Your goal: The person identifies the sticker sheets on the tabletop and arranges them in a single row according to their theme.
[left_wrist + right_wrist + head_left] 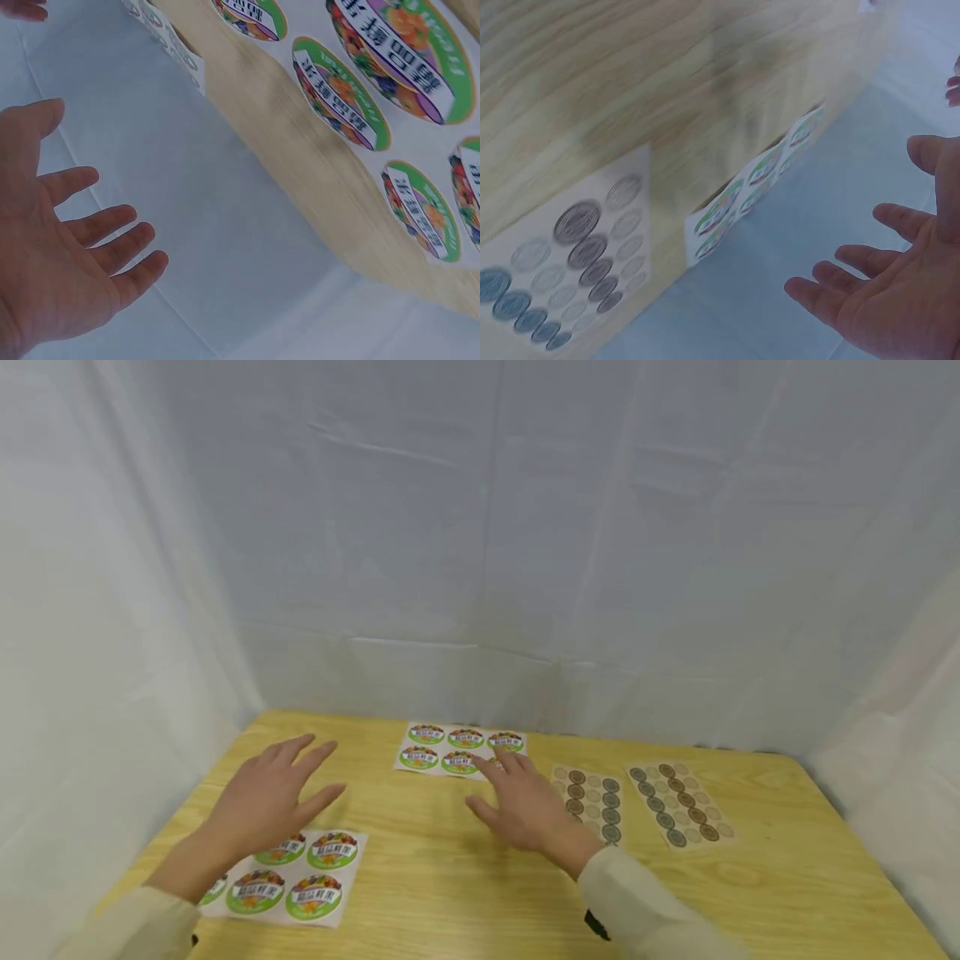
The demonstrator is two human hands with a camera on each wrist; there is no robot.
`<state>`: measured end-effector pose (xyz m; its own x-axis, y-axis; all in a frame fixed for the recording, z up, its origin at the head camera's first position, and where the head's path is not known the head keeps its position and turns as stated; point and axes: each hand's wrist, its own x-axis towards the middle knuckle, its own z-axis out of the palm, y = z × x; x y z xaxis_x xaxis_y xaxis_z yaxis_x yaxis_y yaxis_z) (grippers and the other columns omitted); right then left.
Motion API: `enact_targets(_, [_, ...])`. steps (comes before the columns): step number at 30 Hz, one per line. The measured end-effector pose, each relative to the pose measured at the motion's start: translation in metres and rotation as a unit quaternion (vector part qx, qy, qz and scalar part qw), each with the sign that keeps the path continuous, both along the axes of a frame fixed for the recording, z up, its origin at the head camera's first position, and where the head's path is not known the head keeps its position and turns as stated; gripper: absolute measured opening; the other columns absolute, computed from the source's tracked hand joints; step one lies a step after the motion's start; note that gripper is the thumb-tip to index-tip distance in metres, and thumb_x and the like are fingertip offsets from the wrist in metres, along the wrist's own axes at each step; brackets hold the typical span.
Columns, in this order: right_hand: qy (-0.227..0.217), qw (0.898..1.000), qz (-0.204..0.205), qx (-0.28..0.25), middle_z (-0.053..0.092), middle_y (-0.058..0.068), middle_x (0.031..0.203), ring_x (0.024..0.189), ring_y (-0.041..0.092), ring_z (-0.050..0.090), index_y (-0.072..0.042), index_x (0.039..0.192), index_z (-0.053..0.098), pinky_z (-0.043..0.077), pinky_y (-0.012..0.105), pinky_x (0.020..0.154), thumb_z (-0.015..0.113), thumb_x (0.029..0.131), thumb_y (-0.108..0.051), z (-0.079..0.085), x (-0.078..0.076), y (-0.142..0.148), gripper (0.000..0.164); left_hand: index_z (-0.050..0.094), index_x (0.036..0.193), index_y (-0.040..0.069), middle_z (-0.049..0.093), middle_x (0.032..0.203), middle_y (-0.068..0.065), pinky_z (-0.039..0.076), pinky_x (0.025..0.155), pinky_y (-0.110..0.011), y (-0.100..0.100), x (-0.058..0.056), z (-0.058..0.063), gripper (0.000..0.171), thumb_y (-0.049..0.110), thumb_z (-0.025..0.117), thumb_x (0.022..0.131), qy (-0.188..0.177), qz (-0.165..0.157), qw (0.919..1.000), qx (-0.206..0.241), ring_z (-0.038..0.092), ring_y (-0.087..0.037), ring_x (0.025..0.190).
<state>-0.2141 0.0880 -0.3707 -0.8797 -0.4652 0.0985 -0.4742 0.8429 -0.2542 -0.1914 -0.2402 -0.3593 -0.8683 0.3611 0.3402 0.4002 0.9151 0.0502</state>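
Observation:
My left hand (pixel 262 797) hovers over a sheet of round fruit stickers (pixel 322 881) at the table's left front, fingers spread and holding nothing. Its palm and separated fingers show in the left wrist view, with that sticker sheet (pixel 337 90) beyond. Toward the middle, my right hand (pixel 525 806) is held above the table with loosely extended fingers and nothing in them. Its fingertips overlap a second fruit sticker sheet (pixel 435 752) at the back edge; whether they touch it cannot be told. In the right wrist view the right hand (pixel 900 292) appears palm up, apart from the sheets.
Two sheets of small round brown and grey stickers lie right of my right hand, one nearer (pixel 592 802) and one farther right (pixel 678 806). The wooden table (pixel 420 877) meets a pale curtain (pixel 480 527) at its back; more white sheeting hangs on both sides.

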Motion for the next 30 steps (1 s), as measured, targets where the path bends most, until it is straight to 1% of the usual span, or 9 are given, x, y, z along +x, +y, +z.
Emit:
enact_targets(4, [0.003,1.0,-0.018,0.01,0.027,0.017,0.152,0.135,0.039,0.028,-0.021,0.15,0.033,0.032,0.057,0.101,0.043,0.098,-0.052,-0.002,-0.006,0.015,0.061,0.05,0.138,0.007,0.043,0.138,-0.026,0.036,0.092,-0.063,0.008,-0.006,-0.005,0.062,0.051,0.052,0.094,-0.005,-0.003,0.9998,-0.017,0.042,-0.047,0.121])
enact_targets(8, [-0.007,0.999,-0.043,0.015,0.022,0.017,0.154,0.137,0.039,0.024,-0.025,0.152,0.027,0.031,0.059,0.101,0.04,0.098,-0.055,-0.008,-0.01,0.027,0.063,0.049,0.14,0.009,0.04,0.141,-0.026,0.03,0.099,-0.062,0.015,-0.01,-0.012,0.063,0.053,0.05,0.094,-0.006,-0.007,0.9996,-0.025,0.037,-0.046,0.127])
enact_targets(13, [-0.008,0.998,-0.062,0.022,0.021,0.019,0.154,0.138,0.039,0.022,-0.023,0.153,0.025,0.028,0.055,0.105,0.039,0.097,-0.057,-0.015,-0.017,0.037,0.067,0.048,0.14,0.01,0.036,0.144,-0.026,0.027,0.102,-0.06,0.023,-0.018,-0.019,0.062,0.052,0.052,0.094,-0.005,-0.011,0.9996,-0.028,0.033,-0.045,0.13])
enact_targets(15, [-0.005,0.998,-0.062,0.022,0.022,0.02,0.153,0.137,0.04,0.024,-0.021,0.153,0.025,0.029,0.055,0.104,0.04,0.096,-0.057,-0.017,-0.022,0.041,0.069,0.047,0.141,0.011,0.035,0.145,-0.025,0.027,0.103,-0.059,0.026,-0.021,-0.021,0.062,0.051,0.052,0.094,-0.006,-0.01,0.9996,-0.025,0.032,-0.043,0.131])
enact_targets(19, [-0.01,0.997,-0.073,0.022,0.021,0.02,0.153,0.135,0.042,0.026,-0.022,0.154,0.021,0.031,0.056,0.102,0.042,0.096,-0.057,-0.022,-0.032,0.049,0.071,0.046,0.142,0.011,0.035,0.145,-0.024,0.028,0.103,-0.058,0.031,-0.032,-0.027,0.063,0.051,0.051,0.094,-0.001,-0.009,0.9997,-0.025,0.033,-0.043,0.131])
enact_targets(22, [-0.023,0.996,-0.084,0.008,0.02,0.02,0.154,0.135,0.043,0.026,-0.023,0.154,0.019,0.032,0.059,0.1,0.043,0.096,-0.057,-0.024,-0.04,0.053,0.072,0.046,0.143,0.011,0.036,0.145,-0.025,0.028,0.103,-0.057,0.033,-0.041,-0.032,0.063,0.052,0.05,0.094,-0.004,-0.007,0.9996,-0.028,0.033,-0.043,0.131])
enact_targets(25, [-0.037,0.995,-0.087,-0.024,0.018,0.021,0.154,0.135,0.046,0.025,-0.022,0.154,0.016,0.034,0.061,0.097,0.045,0.095,-0.057,-0.027,-0.046,0.055,0.075,0.045,0.143,0.011,0.035,0.145,-0.025,0.026,0.104,-0.057,0.035,-0.049,-0.036,0.064,0.053,0.048,0.095,-0.017,-0.003,0.9996,-0.024,0.031,-0.043,0.132])
enact_targets(28, [-0.055,0.993,-0.089,-0.056,0.014,0.023,0.154,0.134,0.05,0.023,-0.022,0.155,0.012,0.034,0.064,0.095,0.046,0.095,-0.057,-0.03,-0.052,0.056,0.077,0.044,0.144,0.01,0.034,0.146,-0.025,0.027,0.103,-0.058,0.035,-0.057,-0.039,0.064,0.053,0.046,0.096,-0.036,0.004,0.9993,-0.011,0.031,-0.044,0.132])
enact_targets(30, [-0.07,0.99,-0.087,-0.083,0.011,0.024,0.154,0.134,0.051,0.02,-0.022,0.155,0.01,0.032,0.066,0.096,0.049,0.095,-0.054,-0.033,-0.056,0.057,0.078,0.043,0.144,0.01,0.033,0.145,-0.026,0.028,0.102,-0.06,0.035,-0.063,-0.041,0.065,0.053,0.045,0.096,-0.052,0.01,0.9986,0.003,0.032,-0.045,0.131])
